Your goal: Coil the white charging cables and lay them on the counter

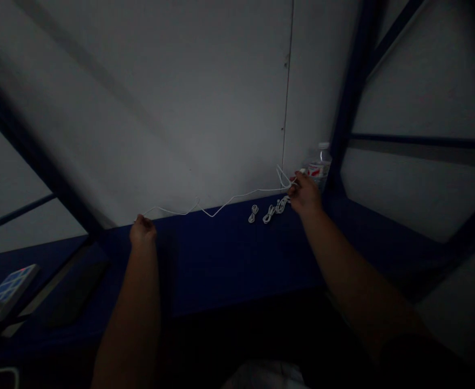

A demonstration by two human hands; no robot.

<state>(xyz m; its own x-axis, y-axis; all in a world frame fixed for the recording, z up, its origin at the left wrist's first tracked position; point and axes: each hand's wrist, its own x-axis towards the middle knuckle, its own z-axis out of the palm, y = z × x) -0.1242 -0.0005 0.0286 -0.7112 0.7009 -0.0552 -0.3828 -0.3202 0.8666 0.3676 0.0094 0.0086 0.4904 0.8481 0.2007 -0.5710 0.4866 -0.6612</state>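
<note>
1. While both arms reach forward over the dark blue worktop [237,259], a blue-and-white patterned object [13,289] sits low at far left, past a dark frame member; what it is cannot be told.
2. The left hand [142,231] is raised near the worktop's back edge, its fingers [140,220] pinched shut on one end of a thin white cord [257,190].
3. That cord is drawn out in a loose, kinked line just above the edge, in front of the pale wall [160,108].
4. Three small coiled cord bundles [269,214] remain tied up on the worktop, just left of the right hand.
5. The right hand [304,193] closes its fingers [296,178] around the cord's other, looped end.
6. Just beyond it stand a plastic water bottle [320,165] and a dark blue frame upright [348,108], which hem in the right side.
</note>
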